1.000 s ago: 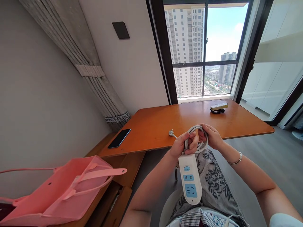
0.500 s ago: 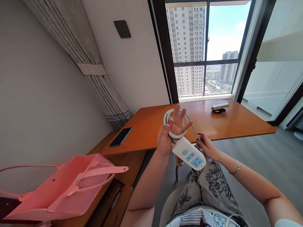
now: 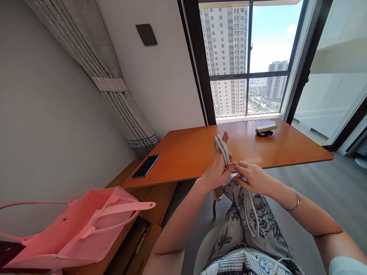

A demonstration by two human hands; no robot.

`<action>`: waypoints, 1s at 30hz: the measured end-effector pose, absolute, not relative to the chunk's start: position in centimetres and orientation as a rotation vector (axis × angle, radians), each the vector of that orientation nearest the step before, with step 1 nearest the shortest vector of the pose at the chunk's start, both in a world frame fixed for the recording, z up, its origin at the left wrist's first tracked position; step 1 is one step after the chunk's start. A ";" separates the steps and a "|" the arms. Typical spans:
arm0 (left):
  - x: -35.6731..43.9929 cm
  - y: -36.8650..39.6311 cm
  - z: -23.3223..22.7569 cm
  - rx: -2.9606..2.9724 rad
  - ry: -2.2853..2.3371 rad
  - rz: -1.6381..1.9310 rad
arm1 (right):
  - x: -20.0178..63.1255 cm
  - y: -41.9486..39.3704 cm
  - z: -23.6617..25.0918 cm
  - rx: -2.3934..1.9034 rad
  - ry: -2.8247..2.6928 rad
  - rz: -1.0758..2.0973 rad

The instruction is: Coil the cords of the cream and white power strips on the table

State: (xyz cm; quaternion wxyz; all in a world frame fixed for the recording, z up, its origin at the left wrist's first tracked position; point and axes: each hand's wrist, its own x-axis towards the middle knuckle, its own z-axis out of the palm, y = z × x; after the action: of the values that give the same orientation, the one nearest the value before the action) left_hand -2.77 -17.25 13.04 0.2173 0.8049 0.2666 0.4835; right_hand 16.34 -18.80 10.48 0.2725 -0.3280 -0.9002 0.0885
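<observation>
My left hand (image 3: 215, 172) holds a coil of white power-strip cable (image 3: 223, 150) looped around its fingers, seen edge-on above the front edge of the orange wooden table (image 3: 197, 151). My right hand (image 3: 252, 176) touches the left hand at the base of the coil, pinching the cable there. A loose loop of the same white cable (image 3: 252, 215) hangs down over my patterned trousers. The white and blue socket block is hidden behind the hands.
A black phone (image 3: 145, 165) lies at the table's left corner. A yellow object on a black cord (image 3: 265, 129) sits at the far side by the window. A pink tote bag (image 3: 77, 227) stands on a low wooden shelf at left. A curtain hangs at left.
The coil has turned from face-on to edge-on in my left hand. The socket block has gone out of sight, and my right hand has moved up to the coil's base. A cable loop now hangs over my lap.
</observation>
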 end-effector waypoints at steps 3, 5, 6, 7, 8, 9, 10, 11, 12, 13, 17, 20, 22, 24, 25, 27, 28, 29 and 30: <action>-2.8 -17.5 13.2 2.511 0.838 1.169 | 15.8 -19.3 10.2 -0.788 -2.262 0.696; -2.9 -17.4 13.2 2.590 0.892 1.180 | 15.4 -19.3 9.1 -0.690 -2.053 1.055; -2.9 -17.2 13.2 2.606 0.923 1.208 | 15.3 -19.3 8.4 -0.645 -1.967 1.194; -3.0 -17.0 13.1 2.606 0.962 1.247 | 15.2 -19.3 7.9 -0.616 -1.922 1.289; -3.1 -16.8 13.0 2.589 1.008 1.293 | 15.2 -19.3 7.4 -0.614 -1.934 1.343; -3.3 -16.5 12.9 2.557 1.056 1.340 | 15.3 -19.4 7.2 -0.645 -1.992 1.348; -3.4 -16.2 12.8 2.515 1.101 1.384 | 15.4 -19.5 7.2 -0.704 -2.081 1.302; -3.5 -16.0 12.6 2.470 1.137 1.419 | 15.7 -19.7 7.5 -0.772 -2.180 1.208; -3.7 -15.9 12.5 2.429 1.162 1.438 | 15.9 -19.9 7.9 -0.828 -2.269 1.083; -3.8 -15.8 12.4 2.397 1.175 1.439 | 16.1 -20.1 8.4 -0.861 -2.332 0.950; -4.0 -16.2 12.7 2.321 1.170 1.265 | 16.9 -20.5 10.9 -0.839 -2.330 0.579; -4.0 -16.8 13.3 2.242 1.080 1.146 | 17.2 -20.3 12.2 -0.750 -2.257 0.414; -3.9 -17.2 13.5 2.107 0.969 1.097 | 17.3 -20.0 12.8 -0.701 -2.184 0.327; -3.7 -17.5 13.5 1.927 0.829 0.994 | 17.5 -19.7 13.4 -0.672 -2.110 0.260; -3.7 -17.6 13.4 1.845 0.754 0.928 | 17.6 -19.5 13.6 -0.657 -2.087 0.238; -3.5 -17.9 13.1 1.726 0.616 0.805 | 17.8 -19.3 14.0 -0.614 -2.069 0.218; -3.5 -18.0 13.0 1.686 0.551 0.748 | 17.9 -19.2 14.2 -0.593 -2.068 0.222; -3.4 -18.2 12.9 1.657 0.491 0.691 | 17.9 -19.0 14.3 -0.579 -2.067 0.236; -3.4 -18.4 12.9 1.637 0.437 0.628 | 18.0 -18.8 14.5 -0.572 -2.064 0.260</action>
State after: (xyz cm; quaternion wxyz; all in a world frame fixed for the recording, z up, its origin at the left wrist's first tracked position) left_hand -3.36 -18.39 12.86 0.6190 0.7115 0.1901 0.2729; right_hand 18.00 -18.78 14.46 0.4724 -0.2336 -0.8432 0.1064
